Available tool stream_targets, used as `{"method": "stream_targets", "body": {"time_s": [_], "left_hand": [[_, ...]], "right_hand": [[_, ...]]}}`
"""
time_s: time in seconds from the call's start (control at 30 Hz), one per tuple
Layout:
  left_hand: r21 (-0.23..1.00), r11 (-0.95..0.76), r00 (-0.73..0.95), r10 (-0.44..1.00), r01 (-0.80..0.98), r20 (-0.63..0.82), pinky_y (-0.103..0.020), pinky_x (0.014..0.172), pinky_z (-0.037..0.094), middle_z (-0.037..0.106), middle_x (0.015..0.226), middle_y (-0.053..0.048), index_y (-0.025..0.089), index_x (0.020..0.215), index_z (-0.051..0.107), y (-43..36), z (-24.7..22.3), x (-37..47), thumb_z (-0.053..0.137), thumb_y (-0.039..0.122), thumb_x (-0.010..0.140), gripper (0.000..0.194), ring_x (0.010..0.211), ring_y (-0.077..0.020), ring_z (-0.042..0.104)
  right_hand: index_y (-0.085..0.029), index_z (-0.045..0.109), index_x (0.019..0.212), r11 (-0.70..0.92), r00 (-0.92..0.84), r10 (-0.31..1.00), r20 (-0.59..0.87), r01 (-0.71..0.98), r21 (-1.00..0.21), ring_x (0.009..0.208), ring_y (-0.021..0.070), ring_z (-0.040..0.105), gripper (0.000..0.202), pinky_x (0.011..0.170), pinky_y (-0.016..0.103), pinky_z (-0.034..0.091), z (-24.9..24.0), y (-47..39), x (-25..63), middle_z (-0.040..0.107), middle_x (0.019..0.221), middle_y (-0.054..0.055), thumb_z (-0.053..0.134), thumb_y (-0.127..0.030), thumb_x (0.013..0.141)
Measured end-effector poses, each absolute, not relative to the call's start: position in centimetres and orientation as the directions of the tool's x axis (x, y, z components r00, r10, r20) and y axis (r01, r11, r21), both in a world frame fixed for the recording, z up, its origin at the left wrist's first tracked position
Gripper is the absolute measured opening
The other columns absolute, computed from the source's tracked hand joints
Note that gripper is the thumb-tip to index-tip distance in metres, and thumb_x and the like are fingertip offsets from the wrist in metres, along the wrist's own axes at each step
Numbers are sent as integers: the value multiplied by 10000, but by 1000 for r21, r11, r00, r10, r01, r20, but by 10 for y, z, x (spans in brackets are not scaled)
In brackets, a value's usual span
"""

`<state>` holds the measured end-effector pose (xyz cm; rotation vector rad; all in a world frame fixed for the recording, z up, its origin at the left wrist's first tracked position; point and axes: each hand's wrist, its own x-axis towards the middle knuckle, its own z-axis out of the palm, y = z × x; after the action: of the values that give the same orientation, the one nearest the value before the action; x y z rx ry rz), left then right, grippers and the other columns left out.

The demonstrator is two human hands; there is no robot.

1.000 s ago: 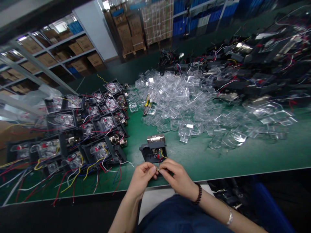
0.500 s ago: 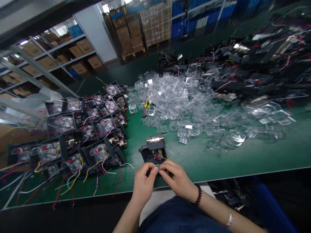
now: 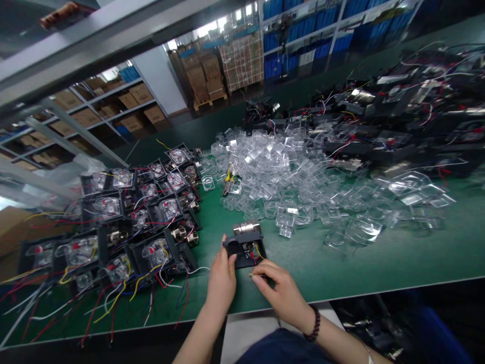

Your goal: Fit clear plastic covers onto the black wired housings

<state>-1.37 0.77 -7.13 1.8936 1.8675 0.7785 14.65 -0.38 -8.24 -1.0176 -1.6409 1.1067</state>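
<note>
In front of me on the green bench lies a black plastic housing (image 3: pixel 235 247) with a shiny metal valve fitting (image 3: pixel 246 228) along its far side. Small red and yellow parts show inside it. My left hand (image 3: pixel 222 283) grips the housing's left edge, thumb on the near side and fingers round the outside. Just off the near right corner, my right hand (image 3: pixel 279 289) pinches the thin wires (image 3: pixel 250 275) that come out of the housing. Only their tips stick out past the fingers.
Several wired housings (image 3: pixel 151 242) with clear covers fill the bench (image 3: pixel 212 212) on the left. A heap of clear plastic covers (image 3: pixel 265 156) lies beyond, with yellow-handled pliers (image 3: pixel 228 177) at its left edge. More black units (image 3: pixel 379 126) are piled at the far right.
My left hand has left the wire ends and taken hold of the housing's left edge. My right hand still pinches near the wires. The view has shifted slightly.
</note>
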Motion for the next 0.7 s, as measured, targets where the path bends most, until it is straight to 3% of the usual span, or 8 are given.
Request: {"method": "stream_targets", "body": {"time_s": [0.13, 0.27, 0.4, 0.53, 0.7], "left_hand": [[608, -161, 111, 987, 778, 119, -409, 927, 432, 614, 1132, -142, 151, 1120, 564, 36, -44, -15, 329, 257, 898, 340, 1094, -231, 549], [529, -279, 170, 954, 801, 246, -404, 972, 391, 587, 1183, -104, 188, 1191, 522, 77, -10, -2, 381, 229, 887, 337, 1123, -211, 515], [471, -351, 369, 928, 809, 57, -329, 961, 401, 615, 1128, -88, 174, 989, 640, 116, -3, 20, 547, 148, 778, 232, 1068, -206, 549], [458, -314, 350, 937, 832, 6, -339, 906, 429, 650, 960, -99, 142, 738, 662, 128, -10, 23, 518, 45, 727, 174, 963, -219, 586], [524, -246, 296, 955, 816, -14, -325, 949, 387, 633, 1002, -85, 158, 758, 657, 124, -14, 14, 544, -24, 639, 245, 998, -219, 562]], "right_hand": [[-180, 606, 734, 260, -205, 951, 230, 134, -956, 669, 144, 561, 171, 610, 245, 456, -83, -3, 146, 583, 701, 26, 492, -237, 847], [-178, 607, 725, 257, -179, 956, 233, 122, -959, 677, 150, 568, 180, 621, 249, 462, -83, -2, 146, 593, 702, 29, 496, -251, 845], [-179, 606, 713, 245, -166, 960, 225, 116, -962, 690, 155, 571, 190, 632, 250, 463, -83, -2, 146, 600, 710, 32, 497, -264, 843], [-176, 602, 714, 242, -157, 962, 224, 104, -965, 699, 159, 577, 193, 643, 254, 461, -83, -3, 148, 605, 715, 37, 493, -271, 843], [-180, 597, 707, 243, -183, 958, 220, 113, -963, 696, 163, 577, 198, 643, 261, 459, -82, -3, 148, 603, 711, 36, 491, -274, 844]]}}
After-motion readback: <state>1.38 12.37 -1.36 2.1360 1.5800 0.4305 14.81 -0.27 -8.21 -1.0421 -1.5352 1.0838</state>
